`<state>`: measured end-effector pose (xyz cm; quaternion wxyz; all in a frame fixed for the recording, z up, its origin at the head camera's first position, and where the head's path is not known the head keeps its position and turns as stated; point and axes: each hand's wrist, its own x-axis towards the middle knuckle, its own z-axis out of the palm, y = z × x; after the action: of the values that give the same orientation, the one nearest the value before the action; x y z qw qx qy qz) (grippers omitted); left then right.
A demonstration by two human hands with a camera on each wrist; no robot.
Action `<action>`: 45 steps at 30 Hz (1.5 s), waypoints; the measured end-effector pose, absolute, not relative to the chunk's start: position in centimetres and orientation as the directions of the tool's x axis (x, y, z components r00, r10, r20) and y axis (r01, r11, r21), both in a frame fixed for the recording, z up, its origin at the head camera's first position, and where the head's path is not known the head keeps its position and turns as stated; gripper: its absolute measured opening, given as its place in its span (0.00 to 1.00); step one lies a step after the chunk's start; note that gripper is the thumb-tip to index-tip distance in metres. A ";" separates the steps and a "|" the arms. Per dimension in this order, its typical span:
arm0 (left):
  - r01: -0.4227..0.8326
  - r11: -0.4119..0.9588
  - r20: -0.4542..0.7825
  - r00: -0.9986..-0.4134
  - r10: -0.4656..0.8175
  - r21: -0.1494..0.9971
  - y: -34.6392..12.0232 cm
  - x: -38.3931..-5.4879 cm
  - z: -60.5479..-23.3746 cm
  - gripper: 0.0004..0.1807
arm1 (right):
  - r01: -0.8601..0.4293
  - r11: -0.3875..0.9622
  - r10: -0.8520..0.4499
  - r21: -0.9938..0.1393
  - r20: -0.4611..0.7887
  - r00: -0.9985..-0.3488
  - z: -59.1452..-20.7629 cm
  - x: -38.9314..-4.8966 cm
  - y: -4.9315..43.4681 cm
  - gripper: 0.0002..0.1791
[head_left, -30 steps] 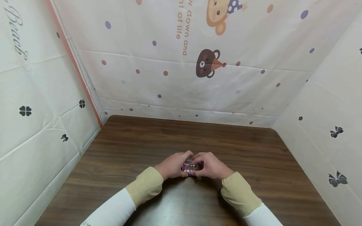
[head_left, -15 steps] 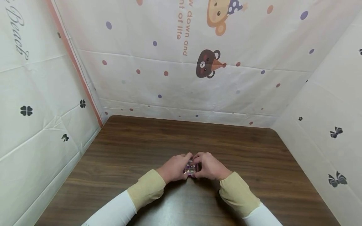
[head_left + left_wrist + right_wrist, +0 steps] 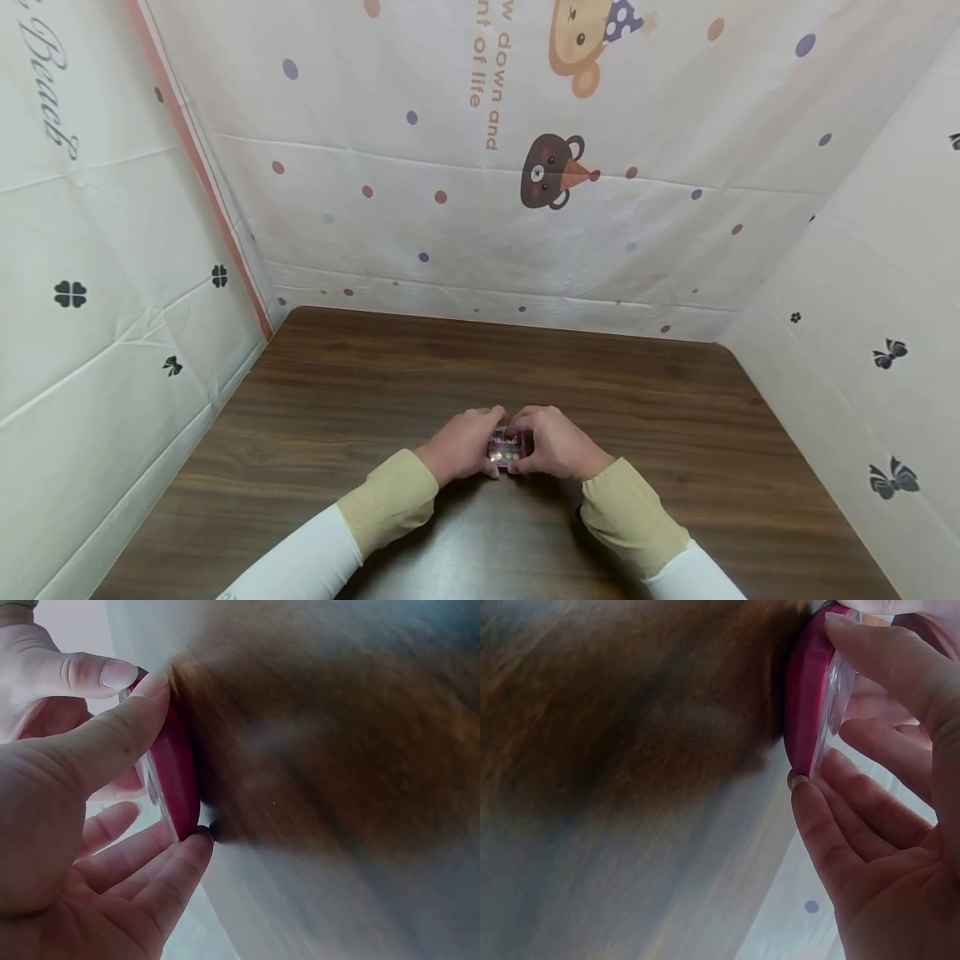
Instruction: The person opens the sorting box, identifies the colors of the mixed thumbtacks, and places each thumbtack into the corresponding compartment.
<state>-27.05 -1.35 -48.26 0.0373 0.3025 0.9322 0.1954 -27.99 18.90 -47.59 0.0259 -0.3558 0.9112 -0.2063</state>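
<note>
Between both hands is a small magenta pill box (image 3: 505, 455), its clear top showing small pale round pieces in the head view. My left hand (image 3: 461, 446) grips its left side, thumb at the near edge and fingers at the far edge. From the right, my right hand (image 3: 558, 446) holds the opposite side the same way, with its index finger bent over the top. In the right wrist view, a clear flap (image 3: 843, 694) stands out from the magenta base (image 3: 805, 690). The left wrist view shows the box edge-on, close over the table, its top largely hidden by fingers.
A brown wood-grain table (image 3: 360, 367) lies under the hands. White printed sheets hang as a back wall (image 3: 337, 208), a left wall (image 3: 112, 400) and a right wall (image 3: 832, 383), close along the table's edges.
Both hands keep hold of the pill box. My left hand and the box have shifted slightly right, and the light on the clear top has changed.
</note>
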 end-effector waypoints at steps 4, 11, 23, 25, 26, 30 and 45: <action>0.553 0.746 0.057 -0.815 0.576 0.370 -1.3 -27.1 -48.1 0.36 | -0.611 0.680 -0.639 -0.406 0.082 -0.765 -47.7 -28.1 19.0 0.24; 0.556 0.755 0.046 -0.814 0.579 0.347 -1.2 -27.2 -48.3 0.37 | -0.588 0.687 -0.621 -0.426 0.075 -0.780 -47.9 -27.9 19.2 0.26; 0.563 0.756 0.053 -0.812 0.582 0.333 -1.2 -27.1 -48.4 0.37 | -0.573 0.681 -0.617 -0.456 0.065 -0.784 -48.3 -27.8 19.3 0.26; 0.561 0.755 0.044 -0.811 0.584 0.340 -1.2 -27.1 -48.4 0.37 | -0.566 0.677 -0.616 -0.471 0.058 -0.785 -48.3 -27.8 19.3 0.26; 0.560 0.754 0.038 -0.810 0.585 0.344 -1.2 -27.1 -48.4 0.37 | -0.564 0.675 -0.617 -0.476 0.056 -0.785 -48.3 -27.9 19.3 0.27; 0.553 0.752 0.028 -0.812 0.583 0.360 -1.4 -27.1 -48.5 0.37 | -0.568 0.664 -0.624 -0.487 0.059 -0.779 -48.3 -28.0 19.3 0.28; 0.572 0.737 0.051 -0.801 0.597 0.359 -1.7 -27.8 -48.8 0.37 | -0.584 0.661 -0.630 -0.472 0.075 -0.773 -47.8 -28.1 18.9 0.30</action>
<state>-27.76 -1.71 -48.78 0.0340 0.3138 0.9314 0.1814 -28.12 18.90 -47.81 0.0475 -0.3333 0.9100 -0.2419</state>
